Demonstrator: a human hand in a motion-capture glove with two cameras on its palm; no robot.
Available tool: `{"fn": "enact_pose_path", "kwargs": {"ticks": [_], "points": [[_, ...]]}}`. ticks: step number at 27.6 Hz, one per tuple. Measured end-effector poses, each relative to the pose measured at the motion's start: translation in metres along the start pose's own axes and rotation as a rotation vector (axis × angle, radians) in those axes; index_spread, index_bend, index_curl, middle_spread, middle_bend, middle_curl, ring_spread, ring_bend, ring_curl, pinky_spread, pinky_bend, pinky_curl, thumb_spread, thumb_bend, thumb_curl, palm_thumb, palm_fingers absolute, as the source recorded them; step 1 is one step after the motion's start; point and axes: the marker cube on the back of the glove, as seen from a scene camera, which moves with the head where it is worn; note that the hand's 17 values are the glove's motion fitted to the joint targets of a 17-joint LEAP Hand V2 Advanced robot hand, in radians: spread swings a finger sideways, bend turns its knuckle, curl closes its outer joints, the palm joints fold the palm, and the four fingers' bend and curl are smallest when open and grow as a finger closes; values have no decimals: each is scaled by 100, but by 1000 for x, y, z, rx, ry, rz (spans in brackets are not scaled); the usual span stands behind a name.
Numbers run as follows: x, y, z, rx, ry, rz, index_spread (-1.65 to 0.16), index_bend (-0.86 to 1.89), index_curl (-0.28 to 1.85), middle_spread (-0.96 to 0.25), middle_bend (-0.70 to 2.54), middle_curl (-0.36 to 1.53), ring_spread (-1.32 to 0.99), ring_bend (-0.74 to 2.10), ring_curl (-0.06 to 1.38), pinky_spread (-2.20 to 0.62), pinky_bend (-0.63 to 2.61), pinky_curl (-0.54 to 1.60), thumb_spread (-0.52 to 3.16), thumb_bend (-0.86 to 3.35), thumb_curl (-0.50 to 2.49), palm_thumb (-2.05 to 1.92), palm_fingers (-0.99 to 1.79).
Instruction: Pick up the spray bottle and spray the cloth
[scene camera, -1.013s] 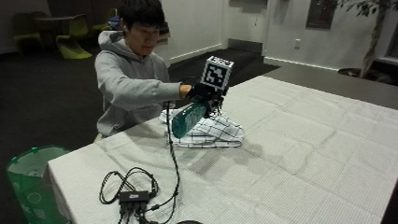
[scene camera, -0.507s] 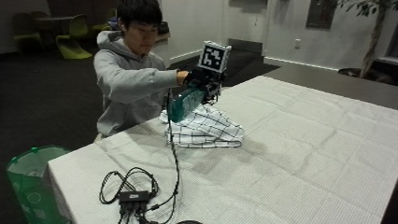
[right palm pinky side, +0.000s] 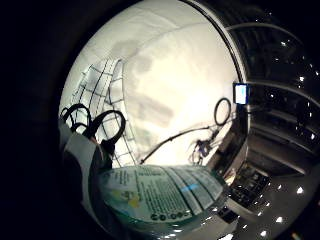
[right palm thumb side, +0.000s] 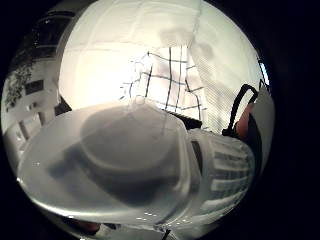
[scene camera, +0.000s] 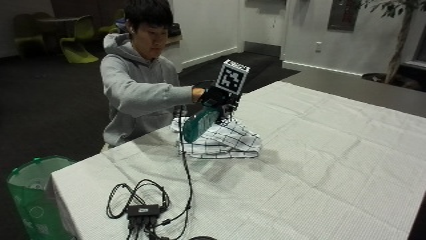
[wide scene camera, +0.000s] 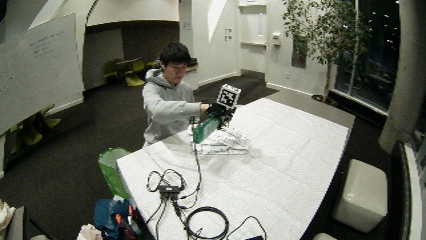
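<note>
In the outside view my gloved right hand (scene camera: 213, 95) grips the top of a green spray bottle (scene camera: 200, 124) and holds it tilted in the air. The bottle's lower end points toward the person's side of the table. Just below and beside it a white checked cloth (scene camera: 223, 141) lies crumpled on the white table (scene camera: 333, 165). The wide view shows the same hand (wide scene camera: 216, 109), bottle (wide scene camera: 205, 127) and cloth (wide scene camera: 223, 142). The bottle's printed label (right palm pinky side: 160, 192) fills one palm view close up, with the cloth (right palm pinky side: 102, 85) beyond. Its pale plastic top (right palm thumb side: 115, 165) fills the other, over the cloth (right palm thumb side: 167, 80).
A black adapter with looped cables (scene camera: 143, 210) lies at the table's near end, and one cable runs up to the hand. A green bin (scene camera: 33, 200) stands on the floor by the table's corner. The person sits at the far edge behind the cloth.
The hand rose with the bottle half a second ago and has since come back down. The bottle now leans more steeply over the cloth. The cloth has not moved.
</note>
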Motion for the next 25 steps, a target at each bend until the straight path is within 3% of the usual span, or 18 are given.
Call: {"fn": "enact_pose_path", "kwargs": {"ticks": [6, 15, 19, 25], "points": [[-30, 6, -14, 77, -154, -110, -19, 52, 55, -13, 69, 53, -20, 71, 48, -29, 41, 41, 16, -4, 75, 95, 141], [-115, 24, -75, 409, -842, -364, -18, 50, 55, -13, 69, 53, -19, 71, 48, -29, 41, 41, 16, -3, 76, 95, 141], [-145, 16, -84, 605, -1178, -368, -18, 50, 55, -13, 69, 53, -19, 71, 48, -28, 41, 41, 16, -3, 76, 95, 141], [-172, -6, -72, 868, -1364, -287, -18, 48, 55, -12, 69, 53, -18, 72, 48, -28, 41, 42, 17, -3, 76, 96, 140]]}}
